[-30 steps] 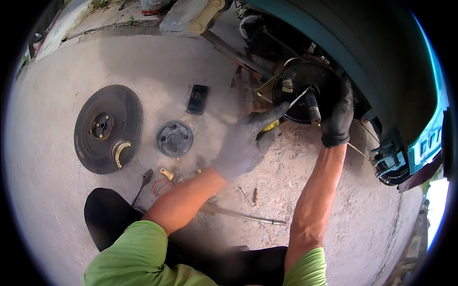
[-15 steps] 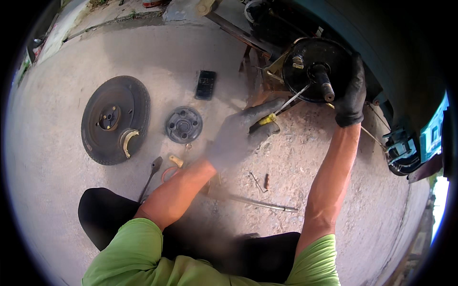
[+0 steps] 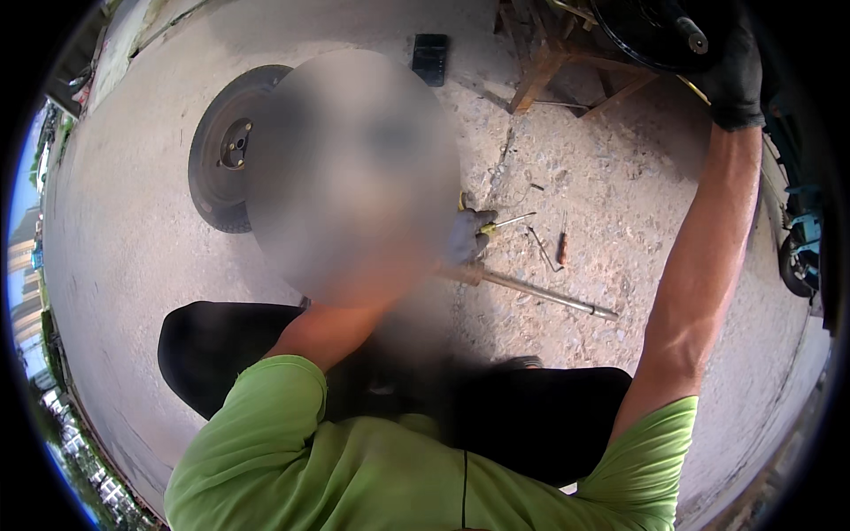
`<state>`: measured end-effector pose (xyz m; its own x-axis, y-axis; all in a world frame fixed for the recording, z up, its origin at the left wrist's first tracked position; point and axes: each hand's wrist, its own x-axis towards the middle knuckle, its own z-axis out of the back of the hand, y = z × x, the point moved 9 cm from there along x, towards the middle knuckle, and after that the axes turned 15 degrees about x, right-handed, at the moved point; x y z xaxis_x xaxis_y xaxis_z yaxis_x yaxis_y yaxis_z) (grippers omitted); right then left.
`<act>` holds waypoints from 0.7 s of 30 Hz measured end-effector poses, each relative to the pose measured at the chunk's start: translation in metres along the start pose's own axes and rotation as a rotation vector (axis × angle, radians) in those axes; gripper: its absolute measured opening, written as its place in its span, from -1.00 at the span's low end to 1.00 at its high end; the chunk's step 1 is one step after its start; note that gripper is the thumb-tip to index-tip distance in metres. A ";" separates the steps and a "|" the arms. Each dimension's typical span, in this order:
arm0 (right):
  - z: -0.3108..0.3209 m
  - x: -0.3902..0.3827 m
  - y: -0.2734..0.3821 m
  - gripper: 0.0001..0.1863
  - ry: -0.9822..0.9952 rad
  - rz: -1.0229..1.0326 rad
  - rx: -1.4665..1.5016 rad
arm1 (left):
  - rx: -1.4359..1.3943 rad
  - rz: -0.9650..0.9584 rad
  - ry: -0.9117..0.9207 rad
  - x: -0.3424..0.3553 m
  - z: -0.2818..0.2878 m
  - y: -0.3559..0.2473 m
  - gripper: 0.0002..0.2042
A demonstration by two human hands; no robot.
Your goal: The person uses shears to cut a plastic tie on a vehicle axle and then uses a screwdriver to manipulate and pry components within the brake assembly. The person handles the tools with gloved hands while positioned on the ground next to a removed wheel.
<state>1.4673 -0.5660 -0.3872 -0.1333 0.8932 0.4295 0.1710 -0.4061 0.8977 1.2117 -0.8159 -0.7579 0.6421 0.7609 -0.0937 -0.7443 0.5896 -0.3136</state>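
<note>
My left hand [image 3: 467, 234], in a grey glove, is low over the ground with its fingers closed around the yellow handle of a screwdriver [image 3: 510, 222]. A grey blur covers much of that hand and forearm. Up at the right, my right hand [image 3: 740, 84] in a black glove grips the rim of a black round plate [image 3: 642, 40] with a shaft [image 3: 691, 34] standing out of its middle. The fingertips are lost in shadow. Beside the screwdriver lie a red-handled tool [image 3: 563, 250] and a thin bent metal rod [image 3: 544, 250].
A long metal bar [image 3: 553, 294] lies before my knees. Left, a tyred wheel [image 3: 217, 168] lies flat, partly covered by the blur. A dark phone-like slab [image 3: 430, 60] rests on the concrete. A wooden stand [image 3: 537, 81] is below the plate; a teal machine part [image 3: 804, 226] stands far right.
My left hand has moved away from the plate and down to the ground with the screwdriver. My right hand stays on the plate's rim. The view has shifted, and a blur now hides the middle left.
</note>
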 end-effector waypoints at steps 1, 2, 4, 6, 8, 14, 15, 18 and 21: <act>0.003 0.000 -0.001 -0.48 0.027 0.013 -0.043 | -0.010 0.012 0.047 -0.001 0.000 -0.012 -0.54; 0.005 0.001 -0.001 -0.47 0.053 0.027 -0.081 | -0.041 0.047 0.099 0.000 0.005 -0.022 -0.55; 0.004 0.004 0.000 -0.45 0.114 0.066 -0.151 | -0.135 0.139 0.174 -0.001 0.011 -0.031 -0.57; 0.001 0.006 0.001 -0.43 0.175 0.100 -0.200 | -0.170 0.187 0.157 -0.002 0.021 -0.028 -0.60; -0.001 0.012 0.001 -0.40 0.227 0.135 -0.235 | -0.207 0.288 0.174 -0.004 0.029 -0.008 -0.60; 0.017 0.015 -0.014 -0.48 0.243 0.022 0.009 | -0.112 0.444 0.043 0.004 0.071 0.068 -0.62; 0.021 0.014 -0.024 -0.50 0.271 -0.163 0.357 | -0.107 0.450 0.047 0.006 0.072 0.077 -0.63; -0.007 0.003 -0.022 -0.41 -0.145 -0.287 0.528 | -0.295 0.576 0.043 0.001 0.067 0.110 -0.66; -0.003 0.001 0.006 -0.46 -0.258 -0.123 0.333 | -0.195 0.399 -0.011 0.018 0.059 0.096 -0.70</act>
<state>1.4655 -0.5685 -0.3814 0.0688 0.9672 0.2444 0.4801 -0.2469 0.8418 1.1410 -0.7291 -0.7336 0.3084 0.9220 -0.2340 -0.8843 0.1873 -0.4277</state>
